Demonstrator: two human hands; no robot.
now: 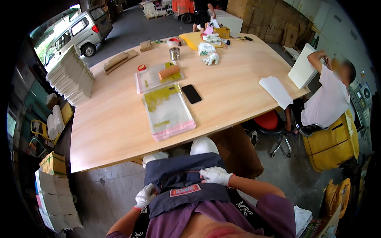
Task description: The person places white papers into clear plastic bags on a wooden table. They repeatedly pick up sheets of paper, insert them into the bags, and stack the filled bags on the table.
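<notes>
Dark apron [184,163]: across the wearer's lap and waist, between and under both hands, with a red-bordered patch [185,190] just left of and below the right grip. Right grip [216,175], in a white knit glove with red cuff edge: lying on the apron by a pocket-like seam, fingers bent; cannot tell whether cloth is pinched. Left grip [146,196], gloved alike: fingers curled at the apron's left edge, lower than the right grip; closure on the cloth cannot be told. Ahead of both grips, the wooden counter [111,123]. Nearest on it, forward and slightly left of the right grip: a stack of clear plastic bags [168,115] with yellow print and pink edge, a black phone [192,94] just beside its right side. Farther ahead: a second bag stack [149,81] bearing an orange-brown roll [169,72], then a metal cup [174,53]. Far forward-left of the left grip: a tall pile of white sheets [71,77]. Forward-right of the right grip: loose white sheets [274,91] and, beyond, a seated person [325,95] at a white board-like block [302,67].
</notes>
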